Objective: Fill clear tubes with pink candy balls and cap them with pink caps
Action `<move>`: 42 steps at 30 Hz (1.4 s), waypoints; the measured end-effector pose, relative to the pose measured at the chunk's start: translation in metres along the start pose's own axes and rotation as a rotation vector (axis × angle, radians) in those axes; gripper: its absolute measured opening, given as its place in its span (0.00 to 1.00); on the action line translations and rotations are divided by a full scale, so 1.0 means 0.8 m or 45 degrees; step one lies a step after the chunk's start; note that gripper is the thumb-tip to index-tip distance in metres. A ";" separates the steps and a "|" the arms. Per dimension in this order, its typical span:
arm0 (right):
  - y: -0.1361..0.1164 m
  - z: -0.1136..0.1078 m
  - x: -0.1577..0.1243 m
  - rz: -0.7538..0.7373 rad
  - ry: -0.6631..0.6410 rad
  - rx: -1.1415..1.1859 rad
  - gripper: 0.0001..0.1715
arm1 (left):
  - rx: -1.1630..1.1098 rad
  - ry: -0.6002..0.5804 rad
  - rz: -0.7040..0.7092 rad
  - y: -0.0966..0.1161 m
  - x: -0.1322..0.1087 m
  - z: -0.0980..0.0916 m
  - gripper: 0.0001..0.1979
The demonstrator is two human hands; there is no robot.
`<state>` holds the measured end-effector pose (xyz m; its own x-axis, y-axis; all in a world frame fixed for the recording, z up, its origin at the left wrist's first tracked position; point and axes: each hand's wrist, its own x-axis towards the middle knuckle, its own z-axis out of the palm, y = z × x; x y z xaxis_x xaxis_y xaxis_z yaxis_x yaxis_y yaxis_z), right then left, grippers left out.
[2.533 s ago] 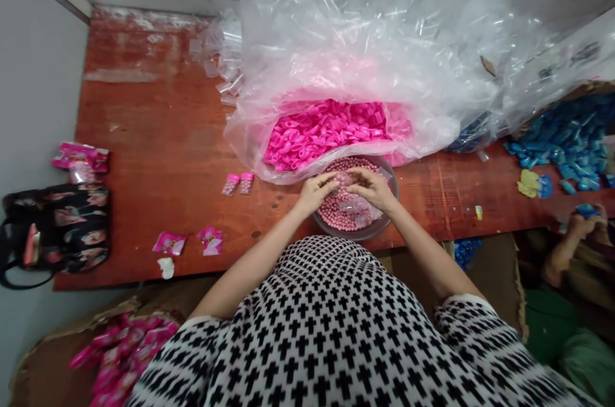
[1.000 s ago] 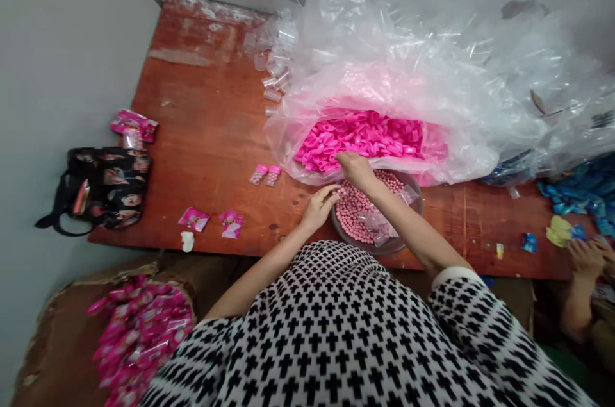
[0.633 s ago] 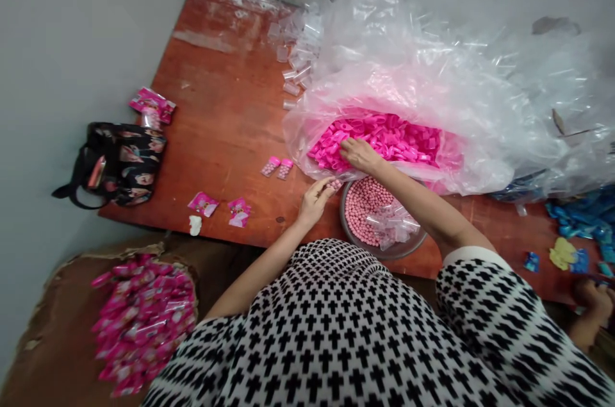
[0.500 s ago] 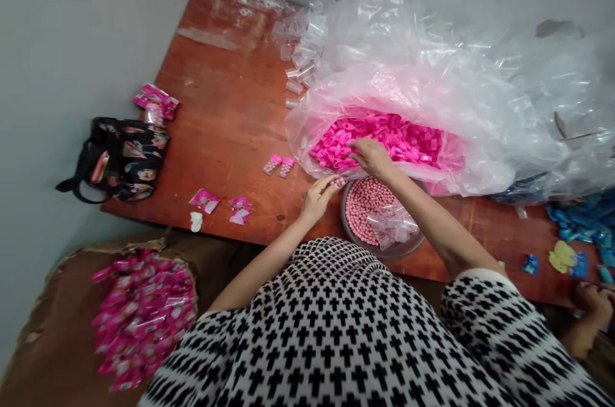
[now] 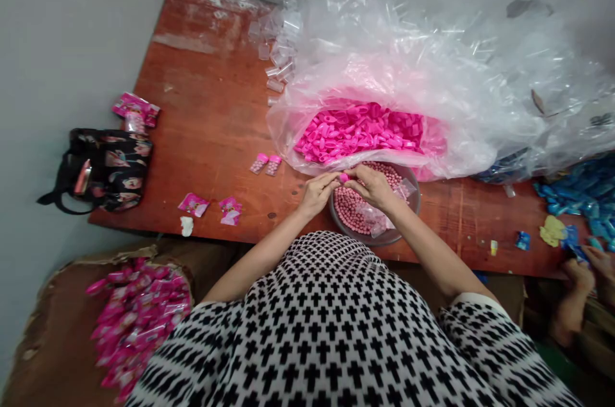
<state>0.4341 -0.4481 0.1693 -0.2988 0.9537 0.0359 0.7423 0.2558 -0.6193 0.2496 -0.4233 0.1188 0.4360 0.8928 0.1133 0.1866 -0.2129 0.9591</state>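
Over the left side of a grey bowl (image 5: 385, 240), my two hands meet around a small bright pink cap (image 5: 344, 177). My left hand (image 5: 314, 197) is closed on a small clear container, mostly hidden by the fingers. My right hand (image 5: 373, 188) pinches the cap at the container's end. Pink beads (image 5: 350, 212) fill the bowl, with several clear empty containers (image 5: 375, 220) lying on top. Just behind, an open plastic bag (image 5: 283, 128) holds many pink caps (image 5: 360, 131). Two capped containers (image 5: 273, 165) of pink beads lie to the left.
On the wooden table (image 5: 202, 112) are loose clear containers (image 5: 283, 51), pink packets (image 5: 193, 204) and a dark patterned bag (image 5: 127, 166). A carton (image 5: 52, 323) of pink packets stands below left. At far right, another person's hands (image 5: 579, 275) are near blue pieces (image 5: 576, 186).
My right hand has come from the pink caps back to my left hand, bringing a cap to the container. The whole view has shifted slightly. The other person's hands show more.
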 end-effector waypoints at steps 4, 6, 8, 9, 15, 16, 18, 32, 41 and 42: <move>-0.008 -0.003 -0.004 -0.072 -0.081 -0.187 0.20 | -0.015 -0.038 -0.037 0.009 -0.002 -0.001 0.14; -0.010 -0.005 -0.004 -0.087 -0.140 -0.237 0.19 | 0.006 -0.098 -0.031 0.012 -0.001 -0.003 0.14; -0.011 -0.006 -0.003 -0.075 -0.160 -0.233 0.19 | 0.036 -0.140 -0.023 0.015 0.002 -0.006 0.14; -0.012 -0.006 -0.001 -0.057 -0.153 -0.209 0.19 | 0.036 -0.145 -0.023 0.015 0.004 -0.007 0.14; -0.013 -0.013 0.000 0.259 0.063 0.598 0.18 | -0.362 -0.037 -0.214 0.010 0.011 -0.003 0.20; -0.012 -0.015 -0.004 0.336 0.109 0.833 0.20 | -0.465 0.008 -0.273 0.008 0.010 -0.002 0.21; -0.010 -0.015 -0.013 0.460 0.173 1.253 0.23 | -0.615 0.084 -0.382 0.006 0.009 -0.001 0.24; -0.027 0.008 -0.025 0.833 -0.131 1.868 0.20 | -0.182 -0.110 0.099 0.023 -0.015 0.006 0.13; -0.043 0.058 -0.027 0.928 0.202 2.020 0.13 | -0.134 -0.046 -0.015 0.022 -0.027 0.014 0.12; -0.043 0.062 -0.025 0.955 0.221 2.010 0.13 | -0.112 -0.046 -0.016 0.019 -0.026 0.014 0.12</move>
<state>0.3851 -0.4839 0.1508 -0.0556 0.8141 -0.5780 -0.5941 -0.4923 -0.6362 0.2532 -0.4494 0.1285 0.4656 0.8801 0.0932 0.1149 -0.1645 0.9797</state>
